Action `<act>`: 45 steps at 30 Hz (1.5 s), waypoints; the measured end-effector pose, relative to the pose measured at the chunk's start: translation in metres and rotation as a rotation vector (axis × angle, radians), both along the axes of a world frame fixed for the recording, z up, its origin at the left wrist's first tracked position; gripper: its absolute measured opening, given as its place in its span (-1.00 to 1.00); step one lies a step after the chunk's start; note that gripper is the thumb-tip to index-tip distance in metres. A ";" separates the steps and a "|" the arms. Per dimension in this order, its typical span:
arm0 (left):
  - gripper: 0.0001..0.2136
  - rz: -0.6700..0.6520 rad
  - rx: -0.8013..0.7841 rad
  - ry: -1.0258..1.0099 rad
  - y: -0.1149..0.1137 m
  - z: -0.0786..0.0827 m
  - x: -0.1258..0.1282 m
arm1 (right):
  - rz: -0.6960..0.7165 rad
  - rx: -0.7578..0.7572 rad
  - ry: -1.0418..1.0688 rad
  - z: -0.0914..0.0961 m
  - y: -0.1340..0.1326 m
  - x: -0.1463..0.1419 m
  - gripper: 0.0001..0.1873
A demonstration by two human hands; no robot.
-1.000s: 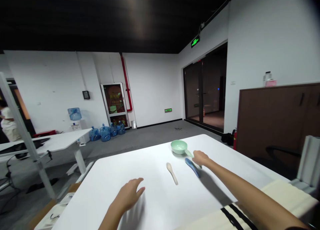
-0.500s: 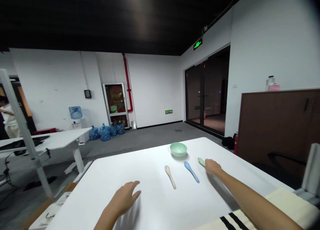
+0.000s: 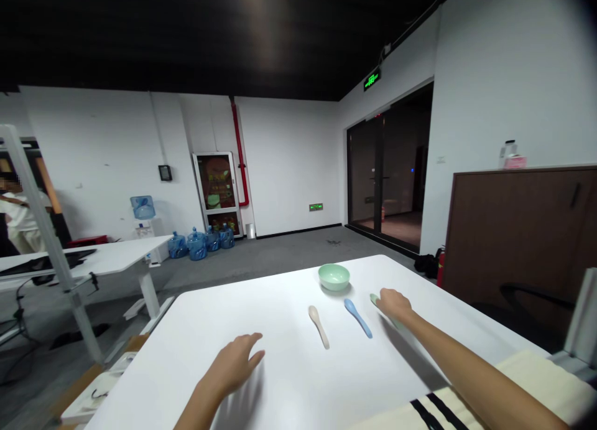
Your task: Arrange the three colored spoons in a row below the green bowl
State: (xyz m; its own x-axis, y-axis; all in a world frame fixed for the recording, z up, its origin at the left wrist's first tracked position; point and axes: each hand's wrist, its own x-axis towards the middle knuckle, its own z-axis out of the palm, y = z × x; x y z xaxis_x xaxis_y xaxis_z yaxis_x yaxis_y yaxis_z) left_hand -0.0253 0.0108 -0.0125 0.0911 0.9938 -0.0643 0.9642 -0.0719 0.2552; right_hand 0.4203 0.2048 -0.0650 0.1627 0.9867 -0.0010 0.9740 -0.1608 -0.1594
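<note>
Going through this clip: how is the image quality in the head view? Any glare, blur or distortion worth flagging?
In the head view, the wide lens bows the white table and room edges; a pale glare streak crosses the dark ceiling; the left hand and right hand stay fairly sharp, with soft shadows; the upper-right corner darkens.

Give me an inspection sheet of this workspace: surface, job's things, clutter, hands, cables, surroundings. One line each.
Surface: white tabletop, dry-looking, no marks visible.
Job's things: mint-green bowl, beige spoon, blue spoon, green spoon.
Clutter: cardboard box below the table's left edge.
Hands: right hand over the green spoon; left hand open, nearest the beige spoon.
Cables: black cable by the far desk.
Surroundings: water jugs on the floor, co-worker far left, fire extinguisher.
</note>
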 end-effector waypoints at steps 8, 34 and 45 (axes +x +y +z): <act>-0.49 -0.007 0.018 -0.019 -0.001 0.001 0.002 | 0.205 0.192 0.038 0.039 -0.032 -0.052 -0.48; -0.49 0.007 0.004 -0.018 -0.004 0.002 0.001 | 0.391 0.141 0.131 0.015 -0.070 -0.084 -0.53; -0.49 -0.024 0.004 -0.004 -0.001 0.003 0.003 | 0.458 0.048 0.116 0.039 -0.054 -0.126 -0.55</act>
